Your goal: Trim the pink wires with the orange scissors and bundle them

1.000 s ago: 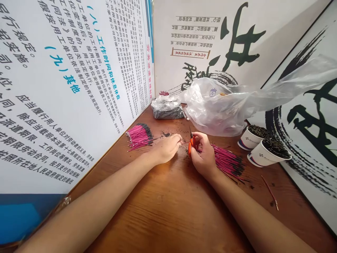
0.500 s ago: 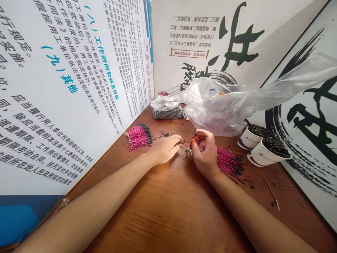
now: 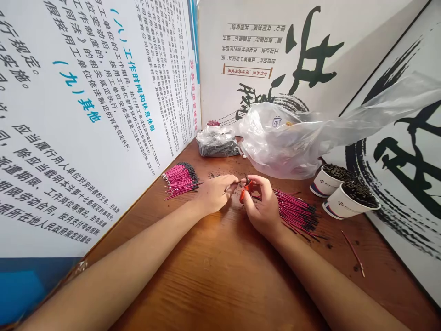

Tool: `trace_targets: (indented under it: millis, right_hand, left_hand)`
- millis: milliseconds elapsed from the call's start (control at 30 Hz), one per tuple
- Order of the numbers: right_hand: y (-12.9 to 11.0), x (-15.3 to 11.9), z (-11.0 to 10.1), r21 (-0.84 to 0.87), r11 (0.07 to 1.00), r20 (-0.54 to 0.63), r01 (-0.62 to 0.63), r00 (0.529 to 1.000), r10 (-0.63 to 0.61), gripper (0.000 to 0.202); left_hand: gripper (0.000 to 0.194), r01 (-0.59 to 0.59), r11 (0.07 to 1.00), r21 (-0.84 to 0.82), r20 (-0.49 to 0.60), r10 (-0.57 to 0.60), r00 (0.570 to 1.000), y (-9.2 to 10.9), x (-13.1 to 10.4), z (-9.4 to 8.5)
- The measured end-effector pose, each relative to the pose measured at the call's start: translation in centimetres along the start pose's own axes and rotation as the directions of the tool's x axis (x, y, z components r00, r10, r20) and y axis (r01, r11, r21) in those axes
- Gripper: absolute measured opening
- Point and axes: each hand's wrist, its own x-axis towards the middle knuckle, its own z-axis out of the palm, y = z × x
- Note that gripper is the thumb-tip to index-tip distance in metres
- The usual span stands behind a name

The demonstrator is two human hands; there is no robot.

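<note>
My left hand (image 3: 217, 193) is closed, thumb and fingers pinching a thin dark-tipped wire (image 3: 227, 187). Close to its right, my right hand (image 3: 262, 204) grips small orange-handled snips (image 3: 245, 189), their dark tip pointing up beside the left fingertips. A bundle of pink wires with black ends (image 3: 298, 212) lies just right of my right hand, partly behind it. Left of my left hand rests another pile of pink and black wires (image 3: 181, 179).
Two white paper cups (image 3: 344, 208) of small dark pieces stand at the right. A clear plastic bag (image 3: 275, 147) and a wrapped dark bundle (image 3: 217, 143) lie at the back. One reddish wire (image 3: 354, 255) lies on the wooden table (image 3: 206, 285), between upright printed boards.
My right hand and the snips have shifted slightly left, closer to my left hand. The wire between the hands now shows its dark end at my left fingertips.
</note>
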Motion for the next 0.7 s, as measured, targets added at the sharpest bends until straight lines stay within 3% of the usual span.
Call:
trace_targets:
  millis: [100,233,367,700]
  right_hand:
    - [0.06,-0.01,-0.13,-0.019,0.999,0.012,-0.041,0.999,0.042,0.031]
    - [0.05,-0.07,-0.14,-0.058,0.989,0.141,-0.137,0.98,0.144,0.031]
    - [-0.1,-0.04,-0.08,-0.096,0.979,0.226,-0.177,0.954,0.195,0.03]
    - [-0.08,-0.27,-0.12,-0.1,0.982,0.235,-0.163,0.955,0.182,0.024]
  left_hand:
    - [0.016,0.037,0.993,-0.114,-0.111,-0.05,0.993,-0.39,0.01,0.16]
    - [0.015,0.063,0.968,-0.243,-0.217,-0.118,0.969,-0.96,0.07,0.27]
    - [0.02,0.063,0.963,-0.263,-0.228,-0.126,0.965,-1.05,0.12,0.16]
    - [0.019,0.045,0.952,-0.303,-0.238,-0.121,0.964,-0.96,-0.1,0.29]
